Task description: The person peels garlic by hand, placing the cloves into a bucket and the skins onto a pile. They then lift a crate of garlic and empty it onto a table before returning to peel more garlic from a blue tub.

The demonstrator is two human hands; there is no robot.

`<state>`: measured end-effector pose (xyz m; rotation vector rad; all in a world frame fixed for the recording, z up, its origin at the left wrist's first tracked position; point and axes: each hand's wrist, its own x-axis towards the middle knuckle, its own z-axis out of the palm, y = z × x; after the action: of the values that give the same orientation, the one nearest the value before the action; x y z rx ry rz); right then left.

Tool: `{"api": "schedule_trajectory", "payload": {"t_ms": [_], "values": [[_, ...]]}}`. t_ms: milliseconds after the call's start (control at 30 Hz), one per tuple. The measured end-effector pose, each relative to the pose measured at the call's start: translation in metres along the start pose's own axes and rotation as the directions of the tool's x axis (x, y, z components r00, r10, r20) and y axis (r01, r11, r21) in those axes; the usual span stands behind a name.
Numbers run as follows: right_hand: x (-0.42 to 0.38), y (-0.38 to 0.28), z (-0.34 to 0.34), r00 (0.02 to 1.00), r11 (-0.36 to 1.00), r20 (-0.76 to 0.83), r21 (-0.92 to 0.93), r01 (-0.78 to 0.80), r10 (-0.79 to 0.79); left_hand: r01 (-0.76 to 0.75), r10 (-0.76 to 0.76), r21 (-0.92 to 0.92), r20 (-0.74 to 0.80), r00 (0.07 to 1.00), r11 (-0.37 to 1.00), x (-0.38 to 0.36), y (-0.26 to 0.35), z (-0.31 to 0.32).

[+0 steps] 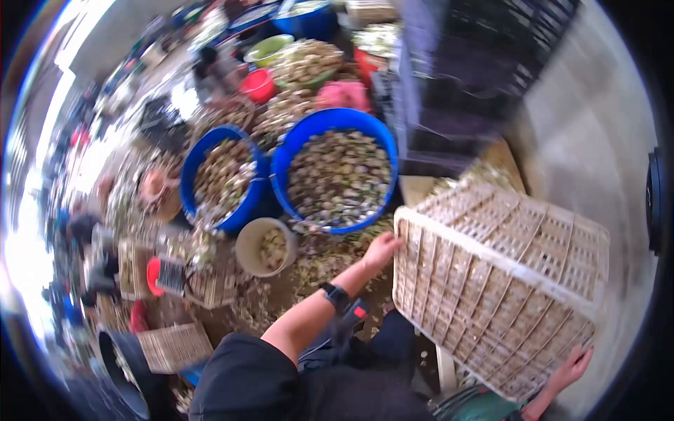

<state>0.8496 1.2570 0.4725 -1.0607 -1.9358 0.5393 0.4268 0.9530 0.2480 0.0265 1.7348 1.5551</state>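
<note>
A large off-white plastic lattice crate is tilted in front of me, its slatted faces turned up toward the camera. My left hand, with a dark watch on the wrist, grips the crate's left edge near its upper corner. At the lower right corner, my right hand is closed on the crate's edge. The crate's inside is hidden from this angle. Just beyond my left hand stands a blue tub filled with small pale, brownish pieces that I cannot name for certain.
Left of it are another blue tub and a cream bucket. Dark stacked crates rise at the upper right beside a grey wall. Pale scraps litter the floor. Several people work among heaps on the left, blurred.
</note>
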Motion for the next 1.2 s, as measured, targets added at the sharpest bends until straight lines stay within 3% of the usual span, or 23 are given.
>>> {"api": "schedule_trajectory", "payload": {"t_ms": [33,100,133,267,300,367,467,533,600,667,700,733,800,833,867,933,967,1000,1033,1067,1100,1133,1200], "values": [[-0.013,-0.013,0.025,0.988,1.000,0.152,-0.003,0.015,-0.014,-0.029,0.027,-0.035,-0.059,0.998,0.999,-0.015,-0.024,-0.039],[-0.074,-0.120,0.084,0.931,0.969,0.296,-0.057,0.241,-0.214,-0.012,0.160,0.428,-0.311,0.937,0.904,-0.066,-0.070,-0.153],[-0.081,-0.146,0.108,0.844,0.908,0.422,-0.098,0.407,-0.332,0.105,0.004,0.296,-0.345,0.939,0.950,-0.090,-0.070,-0.173],[-0.125,-0.239,0.206,0.512,0.640,0.545,0.062,0.766,-0.665,0.008,-0.030,-0.062,-0.352,0.936,0.998,-0.167,-0.072,-0.257],[-0.132,-0.249,0.220,0.486,0.624,0.555,0.078,0.778,-0.675,0.004,-0.034,-0.094,-0.324,0.945,0.996,-0.181,-0.059,-0.267],[-0.154,-0.252,0.243,0.234,0.472,0.612,0.261,0.842,-0.756,-0.234,0.231,0.032,-0.335,0.913,0.972,-0.188,-0.058,-0.274],[-0.195,-0.253,0.262,0.020,0.334,0.601,0.415,0.846,-0.799,-0.376,0.520,0.398,-0.364,0.773,0.837,-0.190,-0.017,-0.285],[-0.216,-0.249,0.271,-0.041,0.297,0.559,0.499,0.814,-0.828,-0.423,0.524,0.318,-0.399,0.752,0.849,-0.161,-0.016,-0.290],[-0.234,-0.245,0.274,-0.087,0.267,0.520,0.567,0.779,-0.850,-0.381,0.356,-0.058,-0.248,0.901,0.923,-0.151,-0.011,-0.297],[-0.247,-0.244,0.274,-0.199,0.228,0.539,0.622,0.749,-0.819,-0.390,0.368,-0.080,-0.199,0.908,0.917,-0.161,-0.009,-0.301],[-0.247,-0.241,0.271,-0.234,0.251,0.575,0.639,0.727,-0.784,-0.257,0.250,-0.036,-0.143,0.958,0.966,-0.169,-0.014,-0.305],[-0.251,-0.235,0.268,-0.231,0.250,0.571,0.639,0.728,-0.787,-0.125,0.126,0.016,-0.095,0.988,0.992,-0.175,-0.017,-0.308],[-0.259,-0.222,0.260,-0.035,0.555,0.797,0.450,0.699,-0.603,-0.266,0.232,-0.205,-0.174,0.957,0.942,-0.193,-0.012,-0.287],[-0.252,-0.221,0.255,-0.117,0.650,0.885,0.415,0.637,-0.451,-0.232,0.203,-0.161,-0.181,0.962,0.959,-0.186,-0.026,-0.278],[-0.252,-0.214,0.254,-0.118,0.651,0.886,0.413,0.637,-0.448,-0.199,0.175,-0.117,-0.187,0.967,0.973,-0.179,-0.040,-0.267],[-0.260,-0.196,0.264,-0.053,0.790,0.951,0.284,0.544,-0.305,-0.085,0.122,0.247,-0.140,0.983,0.965,-0.196,-0.042,-0.235],[-0.273,-0.181,0.284,0.003,0.999,1.000,0.020,-0.033,-0.019,-0.139,0.185,0.262,-0.157,0.970,0.955,-0.186,-0.082,-0.209],[-0.287,-0.190,0.293,0.000,0.999,1.000,0.020,-0.030,-0.020,-0.233,0.303,0.330,-0.181,0.936,0.915,-0.195,-0.099,-0.187],[-0.308,-0.209,0.301,0.019,0.886,0.985,-0.146,-0.439,0.172,-0.247,0.329,0.396,-0.155,0.931,0.885,-0.199,-0.117,-0.171],[-0.326,-0.218,0.312,-0.046,0.589,0.934,-0.261,-0.765,0.354,-0.256,0.349,0.456,-0.130,0.928,0.852,-0.204,-0.136,-0.158],[-0.350,-0.199,0.337,-0.131,0.400,0.873,-0.343,-0.850,0.470,-0.303,0.393,0.488,-0.089,0.915,0.818,-0.211,-0.151,-0.147],[-0.382,-0.151,0.375,-0.026,0.471,0.922,-0.221,-0.854,0.386,-0.348,0.432,0.518,-0.047,0.900,0.781,-0.216,-0.162,-0.142],[-0.413,-0.104,0.393,0.125,0.737,0.835,-0.392,-0.550,0.536,-0.494,0.547,0.473,0.030,0.836,0.730,-0.223,-0.178,-0.141]]}}
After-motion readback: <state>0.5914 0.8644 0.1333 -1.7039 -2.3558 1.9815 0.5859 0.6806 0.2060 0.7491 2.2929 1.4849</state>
